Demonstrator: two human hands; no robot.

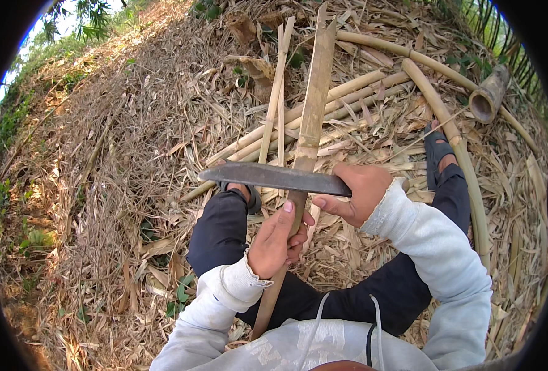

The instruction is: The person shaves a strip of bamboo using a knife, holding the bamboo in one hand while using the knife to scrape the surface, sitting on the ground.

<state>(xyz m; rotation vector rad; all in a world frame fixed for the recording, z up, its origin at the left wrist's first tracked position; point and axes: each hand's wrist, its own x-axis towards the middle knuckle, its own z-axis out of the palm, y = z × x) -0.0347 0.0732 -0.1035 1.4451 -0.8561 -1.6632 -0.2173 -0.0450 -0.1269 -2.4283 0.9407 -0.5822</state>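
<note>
Machete (pixel 274 177) crosses bamboo strip (pixel 314 102) above leaf litter (pixel 138 185), R hand (pixel 361 193) closed on handle (pixel 403 183); L hand (pixel 276 240) wraps strip just below blade (prob. too close): a slip could cut it.

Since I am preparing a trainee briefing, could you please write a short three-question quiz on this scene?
1. Which hand holds the dark-bladed knife?
2. True or false: the knife's blade points lengthwise along the bamboo strip held by the left hand.
3. Where does the short hollow bamboo tube lie in the picture?
A) far left
B) upper right
C) between the person's knees

Key:
1. The right hand.
2. False; the blade lies crosswise to the strip.
3. B.
</note>
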